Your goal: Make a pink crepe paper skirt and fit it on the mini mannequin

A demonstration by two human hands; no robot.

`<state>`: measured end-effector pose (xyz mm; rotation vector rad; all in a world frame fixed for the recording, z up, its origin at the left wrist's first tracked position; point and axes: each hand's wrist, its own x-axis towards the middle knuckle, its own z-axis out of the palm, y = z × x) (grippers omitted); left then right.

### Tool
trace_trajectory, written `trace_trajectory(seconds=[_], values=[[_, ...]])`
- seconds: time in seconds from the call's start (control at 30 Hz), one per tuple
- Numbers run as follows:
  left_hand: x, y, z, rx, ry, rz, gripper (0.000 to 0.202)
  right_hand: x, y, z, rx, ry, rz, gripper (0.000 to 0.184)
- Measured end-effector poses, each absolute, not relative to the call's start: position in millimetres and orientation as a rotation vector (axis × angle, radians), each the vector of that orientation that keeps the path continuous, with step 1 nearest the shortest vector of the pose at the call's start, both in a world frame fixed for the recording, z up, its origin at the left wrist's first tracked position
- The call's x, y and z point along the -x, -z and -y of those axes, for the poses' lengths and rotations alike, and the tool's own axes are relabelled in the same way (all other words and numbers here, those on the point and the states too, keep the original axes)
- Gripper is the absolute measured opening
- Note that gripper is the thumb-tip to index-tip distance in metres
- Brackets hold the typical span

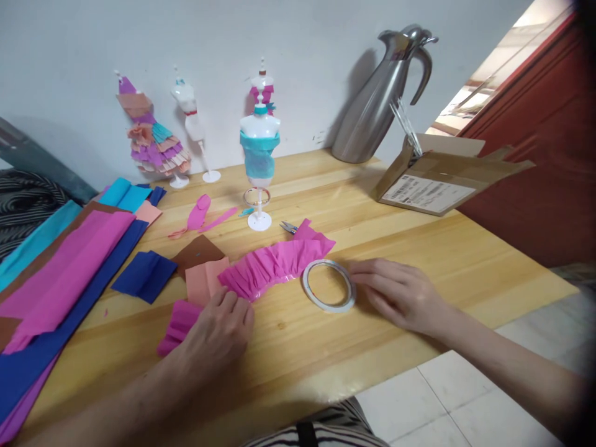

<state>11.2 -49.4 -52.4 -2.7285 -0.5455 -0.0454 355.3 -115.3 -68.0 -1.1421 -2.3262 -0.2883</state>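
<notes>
left hand point(218, 335): laid flat, fingers loosely together, pressed onto the left end of the pink strip point(274, 264); nothing is pinched.
pink strip: spread on the table point(419, 248) between both hands; judged feather-light, soft and easily torn; best taken at its lower edge.
tape ring point(328, 285): laid flat, touching the strip's right end; judged light and stiff.
right hand point(400, 295): fingers extended against the ring's rim, not closed around it.

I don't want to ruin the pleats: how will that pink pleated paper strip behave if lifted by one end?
The pink pleated strip looks thin and crinkled, so it would probably droop and feel nearly weightless. Its folds sit loose where the left hand touches, so tugging may flatten them. The glossy lower edge suggests tape, possibly sticky.
</notes>
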Motion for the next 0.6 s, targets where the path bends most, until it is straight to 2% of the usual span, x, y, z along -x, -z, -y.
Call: trace_trajectory(seconds=[0.17, 0.33, 0.4, 0.6], values=[[-12, 52, 61, 2.733, 0.028, 0.559, 0.016, -328, 68, 103, 1.068, 0.194, 2.304, 0.034], [-15, 50, 72, 2.733, 0.072, 0.534, 0.017, -339, 65, 61, 1.277, 0.027, 2.135, 0.065], [-16, 51, 74, 2.735, 0.058, 0.516, 0.017, -348, 64, 42, 1.236, -0.070, 2.190, 0.071], [-15, 55, 78, 2.707, 0.087, 0.524, 0.015, -351, 51, 0, 1.065, -0.192, 2.415, 0.052]])
